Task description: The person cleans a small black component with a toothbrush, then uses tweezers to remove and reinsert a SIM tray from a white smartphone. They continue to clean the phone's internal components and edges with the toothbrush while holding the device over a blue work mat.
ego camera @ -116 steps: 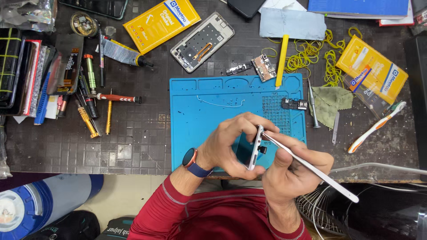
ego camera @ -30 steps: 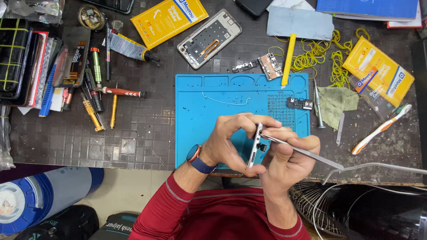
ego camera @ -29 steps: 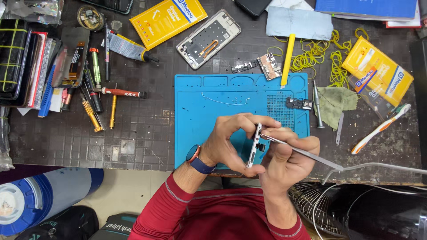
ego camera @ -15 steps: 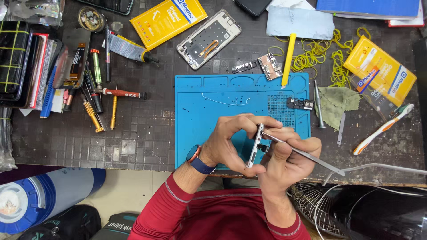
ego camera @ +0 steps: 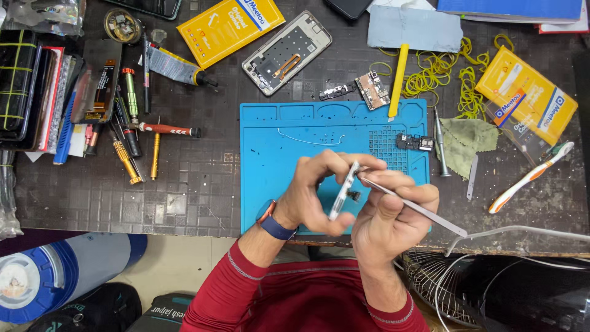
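Observation:
My left hand (ego camera: 316,190) holds a phone frame (ego camera: 344,190) on edge above the front of the blue work mat (ego camera: 289,141). My right hand (ego camera: 390,212) grips long metal tweezers (ego camera: 424,210), whose tip touches the upper edge of the frame. A small dark part hangs at the frame's side near my fingers. I wear a watch with a blue strap (ego camera: 273,222) on the left wrist and red sleeves.
On the dark tiled bench lie an opened phone back (ego camera: 287,51), small circuit boards (ego camera: 372,90), a yellow pry tool (ego camera: 398,81), screwdrivers (ego camera: 153,144), yellow boxes (ego camera: 230,27), a toothbrush (ego camera: 531,177), a green cloth (ego camera: 467,142) and yellow rubber bands (ego camera: 439,74). A fan (ego camera: 442,289) stands below the edge.
My hands have stayed almost still over the mat; the tweezers' tip remains at the frame's upper edge, with only slight shifts of grip and view.

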